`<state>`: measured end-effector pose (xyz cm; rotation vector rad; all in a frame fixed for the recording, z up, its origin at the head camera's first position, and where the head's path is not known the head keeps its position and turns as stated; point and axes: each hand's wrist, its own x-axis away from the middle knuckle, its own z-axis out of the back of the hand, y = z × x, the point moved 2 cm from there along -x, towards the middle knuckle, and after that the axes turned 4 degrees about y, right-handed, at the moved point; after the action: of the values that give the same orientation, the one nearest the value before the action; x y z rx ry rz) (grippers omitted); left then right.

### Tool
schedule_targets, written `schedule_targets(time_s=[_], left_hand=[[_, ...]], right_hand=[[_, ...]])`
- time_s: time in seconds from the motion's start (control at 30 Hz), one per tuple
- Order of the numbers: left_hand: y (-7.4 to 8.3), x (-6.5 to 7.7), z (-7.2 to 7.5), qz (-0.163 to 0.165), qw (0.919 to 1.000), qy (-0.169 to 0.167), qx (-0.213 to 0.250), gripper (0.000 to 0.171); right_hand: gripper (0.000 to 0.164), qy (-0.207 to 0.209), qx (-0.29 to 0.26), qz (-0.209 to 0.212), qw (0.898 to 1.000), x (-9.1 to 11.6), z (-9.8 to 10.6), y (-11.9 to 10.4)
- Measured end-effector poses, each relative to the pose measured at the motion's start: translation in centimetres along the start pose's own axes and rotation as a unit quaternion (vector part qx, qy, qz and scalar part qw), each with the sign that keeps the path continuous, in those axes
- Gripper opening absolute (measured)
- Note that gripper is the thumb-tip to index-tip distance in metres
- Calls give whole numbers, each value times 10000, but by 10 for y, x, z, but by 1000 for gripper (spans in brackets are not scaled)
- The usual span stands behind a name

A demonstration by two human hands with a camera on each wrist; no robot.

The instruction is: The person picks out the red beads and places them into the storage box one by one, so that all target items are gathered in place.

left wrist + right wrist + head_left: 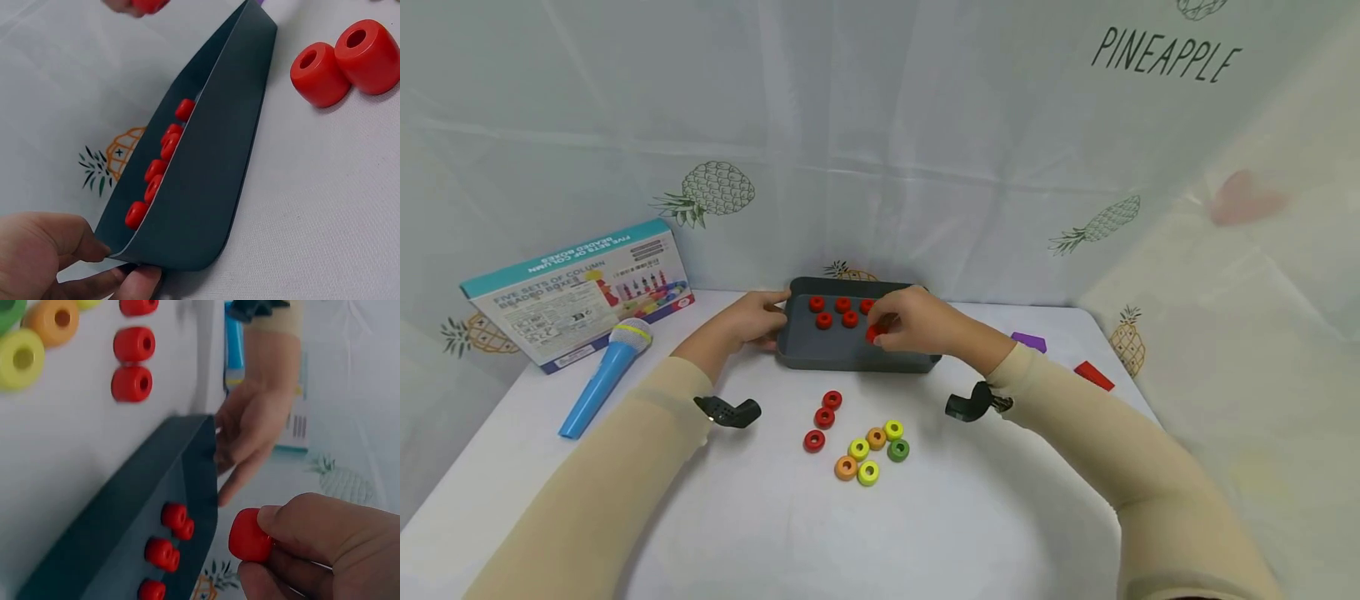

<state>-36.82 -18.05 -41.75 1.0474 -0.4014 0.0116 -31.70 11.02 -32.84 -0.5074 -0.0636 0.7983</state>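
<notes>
My left hand (741, 325) grips the left end of a dark grey tray (850, 359). In the left wrist view its thumb lies at the rim and its other fingers are low against the outer wall. Over the right part of the tray, my right hand (921, 321) pinches a red bead (250, 535) between thumb and fingers, above the rim in the right wrist view. Several red beads (823, 320) sit inside the tray, towards its left and middle. In front of it, three more red beads (824, 417) stand on the white table.
Yellow, orange and green beads (898, 450) cluster nearer the table's front. At the left lie a blue toy microphone (598, 387) and a leaning cardboard box (583, 292). Purple (1029, 341) and red (1093, 375) pieces lie at the right. A pineapple-print cloth (887, 167) hangs behind.
</notes>
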Motion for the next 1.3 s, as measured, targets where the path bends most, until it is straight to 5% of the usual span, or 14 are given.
schedule_targets(time_s=[0.3,0.73,1.03,1.3], left_hand=[[-1,0,1,-3,10000,16,7,70],[-3,1,0,-18,10000,34,10,70],[-2,-2,0,19,10000,24,-42,69],[-2,-3,1,58,10000,-19,1,70]], right_hand=[[25,-144,68,-314,9994,-27,6,38],[26,-610,729,-45,9955,-65,-7,72],[22,-885,970,196,9911,-75,-21,88],[24,-1055,1028,-26,9891,-74,-32,92]])
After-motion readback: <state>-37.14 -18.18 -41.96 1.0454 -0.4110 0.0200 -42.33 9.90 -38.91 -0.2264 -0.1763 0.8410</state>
